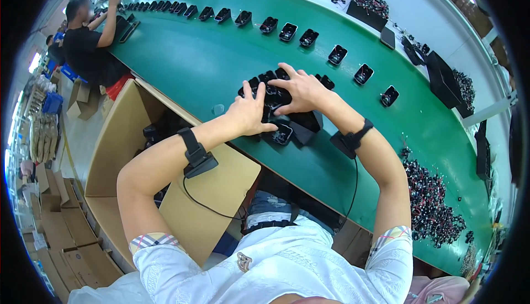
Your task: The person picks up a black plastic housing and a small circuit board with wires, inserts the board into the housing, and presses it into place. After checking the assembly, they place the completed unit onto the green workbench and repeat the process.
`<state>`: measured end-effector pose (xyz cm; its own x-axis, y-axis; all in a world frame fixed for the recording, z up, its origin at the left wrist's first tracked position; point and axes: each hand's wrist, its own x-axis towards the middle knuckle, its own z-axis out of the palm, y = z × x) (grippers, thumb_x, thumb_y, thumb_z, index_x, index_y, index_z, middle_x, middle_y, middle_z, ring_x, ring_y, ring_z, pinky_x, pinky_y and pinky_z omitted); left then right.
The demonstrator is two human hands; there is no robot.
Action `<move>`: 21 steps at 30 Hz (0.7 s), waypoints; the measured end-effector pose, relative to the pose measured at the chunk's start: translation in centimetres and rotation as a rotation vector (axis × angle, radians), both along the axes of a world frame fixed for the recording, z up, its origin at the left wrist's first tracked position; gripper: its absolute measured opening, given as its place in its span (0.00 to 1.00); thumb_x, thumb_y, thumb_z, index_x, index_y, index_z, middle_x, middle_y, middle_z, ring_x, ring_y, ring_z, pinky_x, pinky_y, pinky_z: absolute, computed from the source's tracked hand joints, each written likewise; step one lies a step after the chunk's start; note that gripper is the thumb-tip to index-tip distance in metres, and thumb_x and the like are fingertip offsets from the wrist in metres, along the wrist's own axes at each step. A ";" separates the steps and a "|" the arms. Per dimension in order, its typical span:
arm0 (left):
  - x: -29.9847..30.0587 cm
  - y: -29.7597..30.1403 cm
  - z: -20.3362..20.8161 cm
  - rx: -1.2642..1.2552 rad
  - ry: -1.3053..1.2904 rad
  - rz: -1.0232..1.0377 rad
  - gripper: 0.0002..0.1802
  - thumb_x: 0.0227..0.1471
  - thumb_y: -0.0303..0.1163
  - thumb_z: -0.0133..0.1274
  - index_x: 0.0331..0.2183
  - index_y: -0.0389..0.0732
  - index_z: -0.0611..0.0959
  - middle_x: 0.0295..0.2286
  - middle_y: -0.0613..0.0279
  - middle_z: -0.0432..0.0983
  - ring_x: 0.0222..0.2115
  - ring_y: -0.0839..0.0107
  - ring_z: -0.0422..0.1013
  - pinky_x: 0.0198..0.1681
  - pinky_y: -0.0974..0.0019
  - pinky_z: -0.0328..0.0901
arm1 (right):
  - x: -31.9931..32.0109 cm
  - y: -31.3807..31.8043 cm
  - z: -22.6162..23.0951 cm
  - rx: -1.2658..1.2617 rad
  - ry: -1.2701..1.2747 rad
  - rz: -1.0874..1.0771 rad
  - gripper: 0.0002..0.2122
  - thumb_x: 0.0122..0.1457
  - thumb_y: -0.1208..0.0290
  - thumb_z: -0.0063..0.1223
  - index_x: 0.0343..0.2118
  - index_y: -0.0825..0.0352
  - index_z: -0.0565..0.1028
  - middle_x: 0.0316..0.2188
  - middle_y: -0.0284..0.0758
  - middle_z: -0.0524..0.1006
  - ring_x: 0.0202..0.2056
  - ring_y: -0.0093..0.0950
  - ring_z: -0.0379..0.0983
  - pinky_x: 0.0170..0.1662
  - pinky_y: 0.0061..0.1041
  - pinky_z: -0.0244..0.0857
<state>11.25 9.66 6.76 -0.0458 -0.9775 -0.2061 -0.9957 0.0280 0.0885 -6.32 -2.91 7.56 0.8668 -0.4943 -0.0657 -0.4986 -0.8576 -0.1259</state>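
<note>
On the green workbench in front of me sits a tight cluster of small black plastic housings (268, 97), some lying on their sides. My left hand (246, 112) rests against its left side, fingers spread and thumb touching the nearest housing (282, 134). From the right, my right hand (301, 90) reaches over the cluster with fingers apart and touching its top. Neither hand is closed round a single piece. My palms and fingers hide part of the cluster. A larger black piece (307, 125) stands below my right hand.
A curved row of black housings (288, 32) runs along the green bench (182, 44). Loose small wired parts (433, 204) are heaped at the right. An open cardboard box (113, 138) holding dark items stands at the left. A co-worker (91, 44) is at the bench's far left.
</note>
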 end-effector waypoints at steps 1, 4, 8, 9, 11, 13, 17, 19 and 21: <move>-0.5 -0.1 0.3 0.055 0.014 -0.001 0.73 0.42 0.67 0.66 0.68 0.30 0.45 0.59 0.08 0.45 0.48 0.24 0.71 0.51 0.47 0.72 | -0.9 0.2 -0.2 0.006 -0.015 -0.007 0.41 0.42 0.38 0.70 0.62 0.43 0.71 0.69 0.45 0.54 0.56 0.52 0.69 0.55 0.50 0.70; -2.4 -0.1 0.4 -0.013 -0.012 -0.081 0.72 0.41 0.68 0.65 0.68 0.29 0.49 0.57 0.05 0.48 0.43 0.27 0.75 0.49 0.50 0.74 | -3.9 1.1 -0.2 0.005 -0.049 -0.023 0.41 0.42 0.38 0.70 0.62 0.44 0.72 0.69 0.45 0.54 0.56 0.52 0.69 0.54 0.52 0.69; -4.1 -0.4 -0.3 -0.024 -0.010 -0.145 0.71 0.41 0.68 0.65 0.67 0.28 0.51 0.57 0.04 0.49 0.42 0.28 0.76 0.47 0.51 0.74 | -6.5 2.3 0.0 -0.006 -0.038 -0.037 0.41 0.44 0.41 0.71 0.62 0.49 0.72 0.69 0.46 0.55 0.52 0.52 0.72 0.57 0.46 0.69; -4.5 -0.4 -0.4 -0.036 -0.007 -0.159 0.71 0.41 0.68 0.66 0.67 0.28 0.51 0.57 0.04 0.49 0.42 0.28 0.76 0.47 0.51 0.75 | -7.0 2.4 0.0 -0.002 -0.042 -0.039 0.41 0.44 0.41 0.71 0.62 0.50 0.72 0.69 0.46 0.55 0.53 0.52 0.71 0.57 0.46 0.69; -5.5 -0.4 -0.3 -0.044 0.002 -0.172 0.71 0.41 0.67 0.66 0.67 0.27 0.52 0.57 0.05 0.49 0.42 0.29 0.77 0.47 0.51 0.75 | -8.1 2.8 0.3 0.012 -0.041 -0.053 0.40 0.44 0.42 0.71 0.62 0.51 0.72 0.70 0.46 0.54 0.54 0.53 0.71 0.58 0.45 0.68; -6.6 -0.5 -0.2 -0.045 0.011 -0.184 0.69 0.41 0.66 0.66 0.66 0.27 0.53 0.57 0.06 0.49 0.40 0.29 0.77 0.45 0.51 0.76 | -9.5 3.1 0.6 0.020 -0.034 -0.069 0.40 0.44 0.42 0.71 0.62 0.51 0.72 0.70 0.46 0.54 0.55 0.53 0.70 0.59 0.46 0.67; -8.5 -0.5 0.4 -0.065 0.033 -0.226 0.70 0.40 0.67 0.66 0.66 0.28 0.52 0.58 0.07 0.48 0.41 0.29 0.77 0.44 0.50 0.76 | -12.2 3.5 0.5 0.019 -0.065 -0.055 0.41 0.44 0.42 0.71 0.63 0.50 0.71 0.70 0.47 0.54 0.60 0.54 0.65 0.62 0.48 0.63; -9.7 0.7 2.4 -0.168 -0.068 -0.219 0.67 0.39 0.68 0.66 0.66 0.33 0.57 0.60 0.15 0.51 0.46 0.31 0.74 0.45 0.50 0.76 | -14.0 4.2 1.2 -0.087 -0.209 -0.033 0.39 0.48 0.46 0.70 0.63 0.52 0.70 0.70 0.47 0.55 0.64 0.54 0.58 0.65 0.50 0.58; -10.2 2.3 4.9 -0.240 -0.113 -0.242 0.64 0.40 0.67 0.67 0.65 0.35 0.60 0.61 0.20 0.54 0.47 0.32 0.73 0.46 0.51 0.76 | -16.2 5.3 3.5 -0.164 -0.337 -0.077 0.34 0.53 0.53 0.68 0.63 0.54 0.70 0.69 0.46 0.55 0.66 0.53 0.56 0.66 0.49 0.56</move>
<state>1.06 11.96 11.61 -0.2724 -0.9621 0.0112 -0.9607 0.2713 -0.0591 -22.52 2.41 11.09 0.7859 -0.5395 0.3021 -0.5166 -0.8414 -0.1587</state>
